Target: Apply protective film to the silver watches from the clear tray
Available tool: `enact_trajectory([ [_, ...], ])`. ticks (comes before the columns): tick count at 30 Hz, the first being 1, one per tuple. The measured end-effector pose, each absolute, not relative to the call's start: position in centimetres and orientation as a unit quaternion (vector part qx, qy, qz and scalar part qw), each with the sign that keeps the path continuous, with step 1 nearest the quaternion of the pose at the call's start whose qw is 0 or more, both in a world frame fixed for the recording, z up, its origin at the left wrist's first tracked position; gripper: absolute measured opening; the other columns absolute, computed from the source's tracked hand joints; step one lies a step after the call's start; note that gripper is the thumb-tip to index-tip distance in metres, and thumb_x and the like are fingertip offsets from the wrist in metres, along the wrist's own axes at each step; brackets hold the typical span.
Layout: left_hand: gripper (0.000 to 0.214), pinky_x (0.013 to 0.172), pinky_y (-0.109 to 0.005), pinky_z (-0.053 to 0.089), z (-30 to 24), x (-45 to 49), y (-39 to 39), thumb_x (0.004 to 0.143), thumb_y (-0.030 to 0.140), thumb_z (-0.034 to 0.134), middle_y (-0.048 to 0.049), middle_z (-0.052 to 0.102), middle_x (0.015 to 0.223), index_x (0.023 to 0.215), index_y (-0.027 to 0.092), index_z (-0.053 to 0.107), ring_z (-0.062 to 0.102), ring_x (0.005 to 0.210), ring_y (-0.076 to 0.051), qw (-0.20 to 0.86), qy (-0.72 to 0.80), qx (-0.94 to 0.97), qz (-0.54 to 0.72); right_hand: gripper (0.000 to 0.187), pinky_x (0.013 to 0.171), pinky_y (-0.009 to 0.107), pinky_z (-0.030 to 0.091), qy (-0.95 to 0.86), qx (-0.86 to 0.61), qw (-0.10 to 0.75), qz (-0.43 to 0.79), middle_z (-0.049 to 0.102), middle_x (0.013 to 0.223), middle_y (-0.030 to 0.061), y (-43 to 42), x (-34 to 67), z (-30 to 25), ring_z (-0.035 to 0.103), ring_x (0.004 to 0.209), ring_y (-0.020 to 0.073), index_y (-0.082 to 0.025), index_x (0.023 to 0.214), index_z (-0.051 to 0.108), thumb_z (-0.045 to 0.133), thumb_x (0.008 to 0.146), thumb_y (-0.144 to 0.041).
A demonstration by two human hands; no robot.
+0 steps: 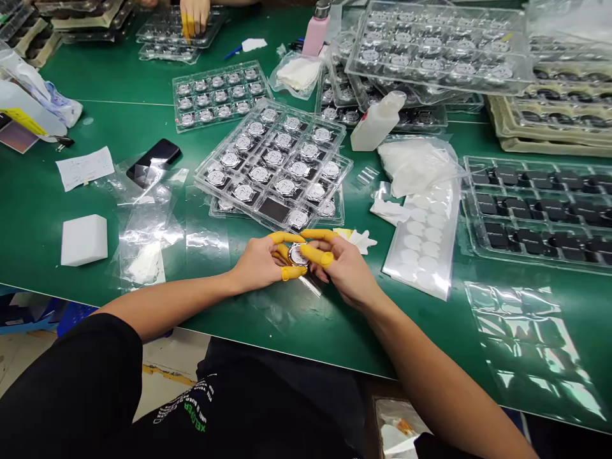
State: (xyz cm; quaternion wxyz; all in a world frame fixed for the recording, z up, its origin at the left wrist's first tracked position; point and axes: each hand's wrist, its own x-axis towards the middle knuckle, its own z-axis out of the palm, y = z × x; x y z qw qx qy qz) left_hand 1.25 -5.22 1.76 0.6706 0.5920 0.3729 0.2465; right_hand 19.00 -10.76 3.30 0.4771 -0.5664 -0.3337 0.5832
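My left hand point(262, 261) and my right hand point(344, 268) meet just above the green table point(306, 319), both wearing yellow finger cots. Together they pinch a small round silver watch face point(297, 255) between fingertips and thumbs. A piece of clear film point(313, 284) hangs under it. Just beyond my hands lies a clear plastic tray point(275, 166) filled with several round watch faces.
A sheet of round white stickers point(423, 245) lies right of my hands, with a tray of dark parts point(535, 210) beyond. A white foam block point(84, 240), a black phone point(153, 160) and clear bags lie left. A white bottle point(377, 121) stands behind. Another person's hand point(194, 16) works far back.
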Motion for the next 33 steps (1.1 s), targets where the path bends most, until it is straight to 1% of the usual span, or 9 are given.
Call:
enact_trajectory([
  [4, 0.069, 0.079, -0.028, 0.064, 1.5, 1.3, -5.3, 0.069, 0.021, 0.089, -0.0051, 0.078, 0.089, 0.132, 0.018, 0.063, 0.076, 0.078, -0.014, 0.671, 0.358, 0.600, 0.248, 0.050, 0.076, 0.035, 0.058, -0.387, -0.591, 0.550, 0.445, 0.069, 0.087, 0.0037, -10.6, 19.5, 3.4, 0.067, 0.082, 0.0188, -0.021, 0.099, 0.070, 0.091, 0.062, -0.048],
  [7, 0.057, 0.086, -0.033, 0.065, 1.4, 1.3, -5.4, 0.074, 0.018, 0.085, -0.0093, 0.080, 0.099, 0.127, 0.016, 0.065, 0.078, 0.088, -0.017, 0.665, 0.340, 0.617, 0.248, 0.039, 0.081, 0.039, 0.057, -0.395, -0.601, 0.599, 0.351, 0.072, 0.096, 0.0068, -8.7, 19.7, 4.4, 0.069, 0.089, 0.0226, -0.023, 0.101, 0.072, 0.082, 0.074, -0.049],
  [9, 0.044, 0.093, -0.036, 0.065, 1.3, 1.2, -5.5, 0.078, 0.016, 0.081, -0.0099, 0.080, 0.101, 0.120, 0.015, 0.069, 0.078, 0.094, -0.018, 0.651, 0.320, 0.644, 0.242, 0.036, 0.081, 0.039, 0.056, -0.449, -0.597, 0.581, 0.324, 0.074, 0.098, 0.0075, -6.4, 19.6, 5.3, 0.069, 0.089, 0.0229, -0.023, 0.105, 0.073, 0.076, 0.079, -0.047],
  [12, 0.037, 0.101, -0.039, 0.063, 1.2, 1.1, -5.5, 0.081, 0.017, 0.077, -0.0097, 0.081, 0.103, 0.117, 0.014, 0.071, 0.078, 0.098, -0.019, 0.628, 0.304, 0.676, 0.235, 0.028, 0.078, 0.037, 0.052, -0.579, -0.590, 0.476, 0.299, 0.076, 0.096, 0.0069, -2.5, 19.0, 6.4, 0.069, 0.085, 0.0216, -0.021, 0.105, 0.077, 0.067, 0.087, -0.040],
  [16, 0.037, 0.101, -0.039, 0.063, 1.1, 1.1, -5.5, 0.082, 0.017, 0.076, -0.0112, 0.081, 0.106, 0.118, 0.013, 0.071, 0.078, 0.101, -0.020, 0.617, 0.299, 0.691, 0.231, 0.021, 0.072, 0.035, 0.045, -0.715, -0.616, 0.232, 0.237, 0.078, 0.088, 0.0055, 0.5, 18.3, 7.2, 0.067, 0.076, 0.0228, -0.023, 0.098, 0.083, 0.071, 0.081, -0.025],
  [18, 0.036, 0.102, -0.038, 0.062, 1.2, 1.1, -5.5, 0.082, 0.015, 0.075, -0.0119, 0.081, 0.107, 0.118, 0.013, 0.071, 0.078, 0.101, -0.020, 0.615, 0.295, 0.695, 0.228, 0.023, 0.070, 0.034, 0.043, -0.742, -0.608, 0.187, 0.212, 0.080, 0.091, 0.0048, 0.9, 18.4, 7.3, 0.066, 0.074, 0.0224, -0.025, 0.102, 0.083, 0.071, 0.082, -0.025],
  [22, 0.035, 0.101, -0.039, 0.063, 1.3, 1.0, -5.5, 0.083, 0.015, 0.074, -0.0118, 0.081, 0.106, 0.118, 0.013, 0.071, 0.079, 0.100, -0.020, 0.612, 0.293, 0.699, 0.228, 0.026, 0.067, 0.032, 0.041, -0.765, -0.572, 0.198, 0.221, 0.081, 0.104, 0.0019, 0.6, 18.9, 7.3, 0.064, 0.071, 0.0185, -0.028, 0.110, 0.081, 0.067, 0.088, -0.032],
  [29, 0.034, 0.098, -0.038, 0.064, 1.2, 1.0, -5.4, 0.083, 0.017, 0.075, -0.0096, 0.081, 0.105, 0.117, 0.015, 0.072, 0.079, 0.099, -0.020, 0.611, 0.297, 0.697, 0.231, 0.023, 0.073, 0.033, 0.043, -0.774, -0.550, 0.212, 0.232, 0.077, 0.097, 0.0047, 0.6, 19.0, 7.0, 0.063, 0.079, 0.0205, -0.028, 0.107, 0.082, 0.066, 0.091, -0.035],
  [33, 0.034, 0.098, -0.037, 0.064, 1.2, 1.0, -5.5, 0.083, 0.019, 0.075, -0.0104, 0.081, 0.104, 0.117, 0.014, 0.072, 0.079, 0.098, -0.020, 0.614, 0.298, 0.694, 0.230, 0.029, 0.079, 0.037, 0.045, -0.754, -0.586, 0.261, 0.142, 0.065, 0.108, 0.0100, 0.9, 19.9, 7.3, 0.060, 0.087, 0.0228, -0.024, 0.113, 0.079, 0.064, 0.092, -0.040],
])
